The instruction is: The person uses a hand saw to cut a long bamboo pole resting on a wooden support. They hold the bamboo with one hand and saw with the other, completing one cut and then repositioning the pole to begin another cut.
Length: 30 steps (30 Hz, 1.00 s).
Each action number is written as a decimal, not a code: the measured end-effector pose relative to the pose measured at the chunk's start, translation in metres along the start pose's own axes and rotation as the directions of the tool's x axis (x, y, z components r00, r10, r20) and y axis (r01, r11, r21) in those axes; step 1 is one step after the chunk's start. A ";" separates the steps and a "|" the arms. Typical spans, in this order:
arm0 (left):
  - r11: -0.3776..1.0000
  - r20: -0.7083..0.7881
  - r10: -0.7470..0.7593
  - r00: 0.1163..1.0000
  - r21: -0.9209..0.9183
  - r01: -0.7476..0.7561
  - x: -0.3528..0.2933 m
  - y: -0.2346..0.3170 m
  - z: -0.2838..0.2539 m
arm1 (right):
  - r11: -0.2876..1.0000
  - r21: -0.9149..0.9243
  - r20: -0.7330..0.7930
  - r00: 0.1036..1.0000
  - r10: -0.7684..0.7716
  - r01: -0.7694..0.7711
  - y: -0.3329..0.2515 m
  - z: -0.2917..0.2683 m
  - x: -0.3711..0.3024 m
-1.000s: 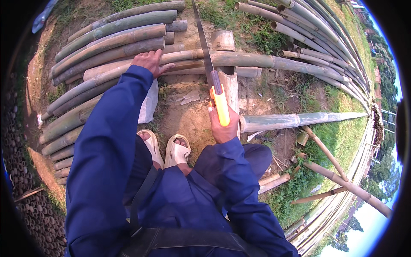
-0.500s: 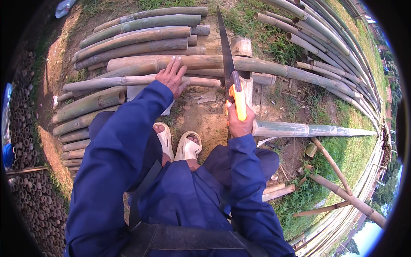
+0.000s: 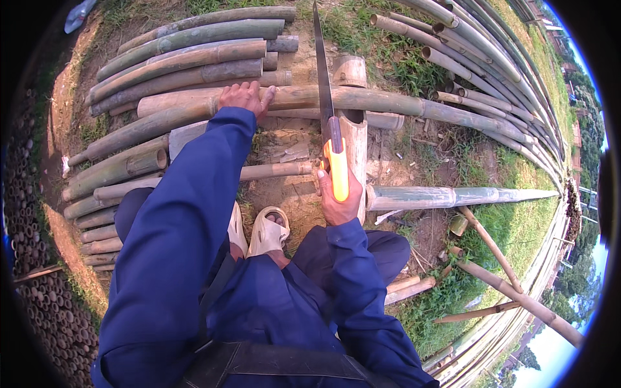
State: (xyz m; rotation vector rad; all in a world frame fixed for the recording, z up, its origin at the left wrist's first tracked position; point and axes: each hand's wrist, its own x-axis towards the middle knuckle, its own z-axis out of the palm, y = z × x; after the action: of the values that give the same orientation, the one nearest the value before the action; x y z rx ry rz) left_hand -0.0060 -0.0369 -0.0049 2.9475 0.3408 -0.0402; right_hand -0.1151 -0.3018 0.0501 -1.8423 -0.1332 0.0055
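Observation:
My left hand (image 3: 244,100) is closed over a long bamboo pole (image 3: 388,101), its fingers curled on top and the thumb sticking out. That pole lies crosswise in front of me, over a bamboo post (image 3: 353,145) with a hollow end. In my right hand (image 3: 343,202) is a handsaw (image 3: 336,161) with a yellow-orange handle. Its dark blade points away from me and crosses the long pole; whether it touches cannot be made out. A thinner bamboo piece (image 3: 278,170) lies nearer me, partly hidden under my left forearm.
Cut bamboo lengths (image 3: 194,32) lie stacked at the far left, with more (image 3: 97,233) beside my left knee. A greenish pole (image 3: 414,197) runs off to the right. Long poles (image 3: 498,58) lie at the far right. Bamboo struts (image 3: 498,278) stand lower right.
The thinner bamboo piece has shifted toward me. My left hand has moved from beside it onto the long pole, its fingers now curled. The saw stays in my right hand, slightly nearer me.

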 end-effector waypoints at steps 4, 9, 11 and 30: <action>0.999 -0.069 0.040 0.997 0.027 -0.038 0.006 -0.005 0.003 | 0.999 -0.032 -0.012 1.000 -0.021 0.020 0.004 0.005 0.000; 0.997 -0.066 0.050 0.997 0.058 -0.046 0.011 -0.016 0.009 | 0.997 -0.017 -0.033 0.997 0.073 -0.074 -0.016 0.000 -0.037; 0.997 -0.070 0.052 0.996 0.055 -0.048 0.009 -0.015 0.010 | 0.984 -0.153 -0.004 0.996 0.087 -0.087 -0.025 -0.013 -0.072; 0.997 -0.069 0.047 0.997 0.063 -0.043 0.010 -0.015 0.013 | 0.964 -0.200 0.022 0.983 0.181 -0.173 -0.047 -0.031 -0.112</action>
State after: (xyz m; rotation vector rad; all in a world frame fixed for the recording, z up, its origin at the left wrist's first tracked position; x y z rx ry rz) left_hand 0.0000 -0.0223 -0.0205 3.0219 0.2877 0.0602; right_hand -0.2286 -0.3294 0.0967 -2.0479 0.0045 0.1598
